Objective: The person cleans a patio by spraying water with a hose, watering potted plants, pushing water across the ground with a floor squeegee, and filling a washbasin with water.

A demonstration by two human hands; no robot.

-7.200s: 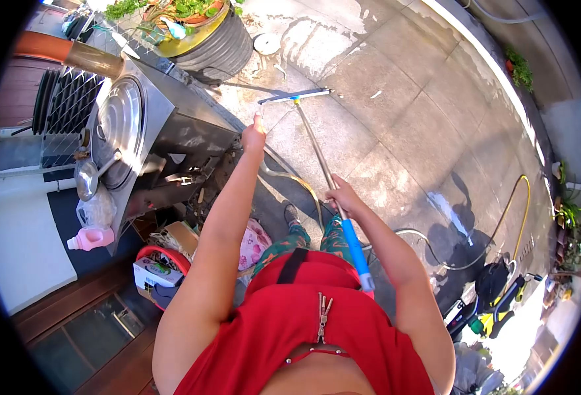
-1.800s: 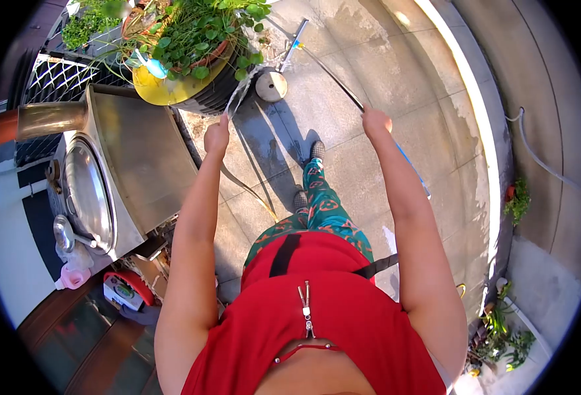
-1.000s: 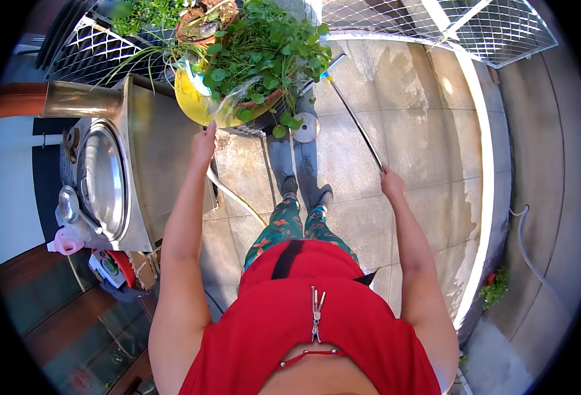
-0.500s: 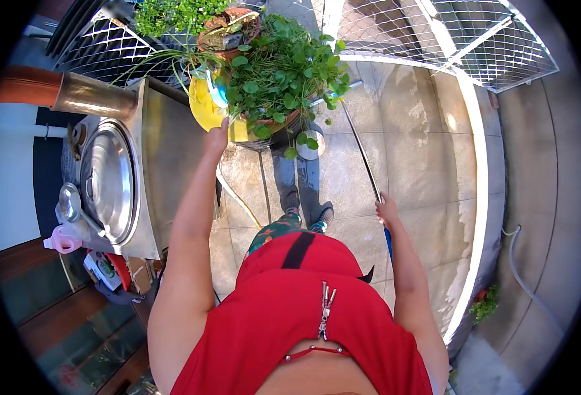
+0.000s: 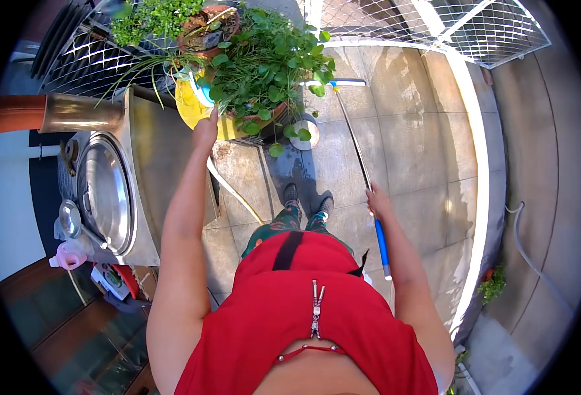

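My right hand point(image 5: 378, 201) is closed around the long metal handle of a floor squeegee point(image 5: 354, 139), and the handle's blue grip end hangs below the hand. The squeegee's head lies on the tiles just right of the potted plant, its left end partly behind leaves. My left hand point(image 5: 205, 130) reaches forward to the yellow round surface point(image 5: 189, 107) under the plants. A blue-and-white object point(image 5: 203, 93) is at its fingertips, apparently held; leaves and the hand's angle hide its kind. The leafy potted plant point(image 5: 264, 72) stands beside that hand.
At left stands a metal counter point(image 5: 165, 178) with a large round steel lid point(image 5: 103, 194), a ladle point(image 5: 70, 217) and a pink container point(image 5: 68, 257). A hose point(image 5: 234, 187) runs over the tiles. White wire fencing point(image 5: 495, 29) and a low ledge border the right side.
The squeegee has shifted right relative to the plant, so more of its head shows, and its blue grip is more visible. My left hand stays by the yellow surface. The view has shifted slightly.
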